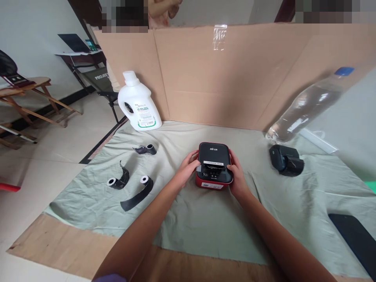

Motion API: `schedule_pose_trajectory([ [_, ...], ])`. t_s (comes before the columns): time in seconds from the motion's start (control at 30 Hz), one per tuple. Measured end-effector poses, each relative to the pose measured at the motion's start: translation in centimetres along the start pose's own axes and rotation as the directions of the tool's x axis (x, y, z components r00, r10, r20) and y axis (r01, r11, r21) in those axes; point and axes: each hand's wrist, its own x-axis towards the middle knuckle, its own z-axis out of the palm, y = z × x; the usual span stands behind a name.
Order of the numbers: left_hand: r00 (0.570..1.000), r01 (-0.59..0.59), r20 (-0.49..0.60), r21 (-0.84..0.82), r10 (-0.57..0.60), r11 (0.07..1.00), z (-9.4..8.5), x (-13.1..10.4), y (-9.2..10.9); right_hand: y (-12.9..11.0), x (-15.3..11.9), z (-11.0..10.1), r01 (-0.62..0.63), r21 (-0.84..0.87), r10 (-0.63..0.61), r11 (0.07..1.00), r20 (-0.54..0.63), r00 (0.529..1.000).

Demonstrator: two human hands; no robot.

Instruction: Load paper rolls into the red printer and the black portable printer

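A small box-shaped device (pixel 215 154) with a black top and red sides rests on the green cloth at the middle. My left hand (pixel 189 166) grips its left side, the thumb on the top edge. On the opposite side, my right hand (pixel 237 176) holds it the same way, thumb near the slot. A white label strip lies across the top above the slot. To the left are three small dark rolls with loose ends: one farther back (pixel 150 149), one at the left (pixel 117 182) and one nearer me (pixel 141 194).
A white detergent bottle (pixel 141 105) and a clear blue-capped bottle (pixel 308 105) stand against the cardboard panel (pixel 205 74). At the right are a black device (pixel 284 159) and a dark phone (pixel 354 239). Part of a person shows behind the panel.
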Motion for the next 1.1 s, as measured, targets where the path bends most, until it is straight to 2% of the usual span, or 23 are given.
schedule_pose_trajectory([
  [0.1,1.0,-0.006,0.007,0.043,0.005,0.999,0.0,0.0,-0.1,0.2,-0.1,0.0,0.023,0.029,-0.023,0.999,0.016,1.0],
  [0.17,0.999,-0.051,0.0,0.119,0.052,0.992,-0.5,0.2,0.2,0.8,-0.2,-0.1,0.06,0.045,-0.061,0.997,0.012,0.998],
  [0.27,0.971,-0.199,-0.051,0.36,0.232,0.912,-3.1,0.5,1.5,2.3,-0.2,-0.4,0.118,0.074,-0.116,0.99,-0.029,0.993],
  [0.33,0.913,-0.251,-0.094,0.637,0.397,0.728,-6.1,0.7,3.1,3.1,-0.1,-0.6,0.126,0.081,-0.122,0.989,-0.049,0.991],
  [0.37,0.874,-0.214,-0.115,0.783,0.473,0.585,-7.9,0.8,4.1,3.4,0.0,-0.7,0.125,0.082,-0.121,0.989,-0.052,0.991],
  [0.4,0.838,-0.125,-0.139,0.892,0.527,0.435,-9.7,1.0,5.0,3.7,0.0,-0.8,0.125,0.084,-0.121,0.989,-0.049,0.991],
  [0.43,0.825,-0.017,-0.163,0.95,0.541,0.312,-11.4,1.1,5.9,3.8,0.1,-0.8,0.129,0.09,-0.125,0.988,-0.047,0.991],
  [0.5,0.855,0.181,-0.229,0.973,0.465,0.146,-14.1,1.6,7.4,4.0,0.1,-0.9,0.142,0.109,-0.137,0.984,-0.047,0.989],
  [0.57,0.892,0.287,-0.282,0.957,0.353,0.04,-15.7,1.9,8.2,4.0,0.2,-0.9,0.152,0.128,-0.146,0.98,-0.05,0.988],
  [0.67,0.898,0.332,-0.304,0.943,0.318,-0.035,-16.3,1.3,8.6,4.0,0.2,-1.0,0.154,0.131,-0.15,0.979,-0.045,0.988],
  [0.8,0.886,0.331,-0.29,0.942,0.362,-0.053,-15.7,-2.1,8.6,3.7,0.1,-1.1,0.146,0.094,-0.143,0.985,-0.033,0.989],
  [0.93,0.897,0.362,-0.32,0.927,0.306,-0.092,-15.2,-5.9,8.2,3.5,0.0,-1.1,0.143,0.062,-0.142,0.988,-0.014,0.99],
  [1.03,0.898,0.394,-0.362,0.914,0.248,-0.093,-15.2,-7.4,7.6,3.5,0.1,-1.0,0.15,0.049,-0.15,0.988,-0.006,0.989],
  [1.1,0.894,0.384,-0.35,0.92,0.279,-0.077,-15.1,-7.8,7.4,3.5,0.0,-1.0,0.158,0.015,-0.158,0.987,-0.016,0.987],
])
